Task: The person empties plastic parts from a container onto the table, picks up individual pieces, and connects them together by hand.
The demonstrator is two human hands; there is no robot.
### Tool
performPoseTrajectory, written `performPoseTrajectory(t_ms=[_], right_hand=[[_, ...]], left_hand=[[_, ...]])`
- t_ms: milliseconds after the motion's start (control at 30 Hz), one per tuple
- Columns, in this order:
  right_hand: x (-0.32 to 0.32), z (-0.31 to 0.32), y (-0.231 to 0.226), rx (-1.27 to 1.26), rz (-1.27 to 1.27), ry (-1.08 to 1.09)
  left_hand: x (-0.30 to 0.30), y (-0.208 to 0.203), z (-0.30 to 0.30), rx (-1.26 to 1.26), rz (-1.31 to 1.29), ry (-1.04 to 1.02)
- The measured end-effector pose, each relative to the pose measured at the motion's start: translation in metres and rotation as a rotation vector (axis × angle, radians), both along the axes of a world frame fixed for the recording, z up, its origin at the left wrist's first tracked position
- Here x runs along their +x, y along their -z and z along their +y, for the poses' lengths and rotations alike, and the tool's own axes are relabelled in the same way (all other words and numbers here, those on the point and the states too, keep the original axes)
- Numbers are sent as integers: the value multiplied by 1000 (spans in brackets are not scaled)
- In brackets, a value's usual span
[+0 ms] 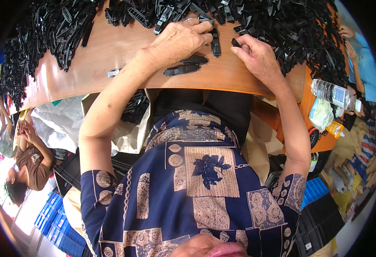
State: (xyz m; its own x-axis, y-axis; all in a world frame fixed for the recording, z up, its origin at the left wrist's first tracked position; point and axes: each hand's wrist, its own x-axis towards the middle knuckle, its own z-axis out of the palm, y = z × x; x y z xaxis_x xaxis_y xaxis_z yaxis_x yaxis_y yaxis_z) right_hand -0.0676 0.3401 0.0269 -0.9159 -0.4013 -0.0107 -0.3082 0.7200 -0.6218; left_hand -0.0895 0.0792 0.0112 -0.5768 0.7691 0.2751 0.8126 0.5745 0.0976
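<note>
Head view: to the right, a clear bottle (326,91) carries a pale label (338,95) whose print is too small to make out, and whether the bottle stands or lies is hard to tell; just beside it sit a pale green plastic bag (320,114), its contents unclear, and an orange packet (335,129); a small white tag (308,246) shows on a black container (320,222) near the lower right; under the table (123,47) an open whitish sack (126,136) holds dark parts (135,107), and blue crates (59,227) are stacked at the lower left; on the wooden tabletop, the right hand (258,55) pinches a small black piece (236,42) between thumb and forefinger, near the table's far middle; the left hand (181,40) reaches to the edge of the far heap with its fingers bent, and I cannot tell whether they grip anything, since the fingertips are partly hidden; a long black part (215,44) lies just beside those fingers, between the two hands; two more black parts (181,70) lie nearer the body, close together; large heaps of black parts spread at the left (59,34) and right (301,34).
</note>
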Motion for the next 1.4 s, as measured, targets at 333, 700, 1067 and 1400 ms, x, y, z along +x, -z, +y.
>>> performPoseTrajectory(t_ms=[333,700,1067,1400], right_hand=[[3,-1,-2,-15,7,26],[16,-16,-18,243,150,-212],[9,-42,-3,251,155,-190],[29,-51,16,-171,-109,-126]], left_hand=[[-6,-4,18,-101,10,-9],[10,3,7,141,-184,-95],[8,4,5,178,-269,-114],[80,2,0,9,-267,-248]])
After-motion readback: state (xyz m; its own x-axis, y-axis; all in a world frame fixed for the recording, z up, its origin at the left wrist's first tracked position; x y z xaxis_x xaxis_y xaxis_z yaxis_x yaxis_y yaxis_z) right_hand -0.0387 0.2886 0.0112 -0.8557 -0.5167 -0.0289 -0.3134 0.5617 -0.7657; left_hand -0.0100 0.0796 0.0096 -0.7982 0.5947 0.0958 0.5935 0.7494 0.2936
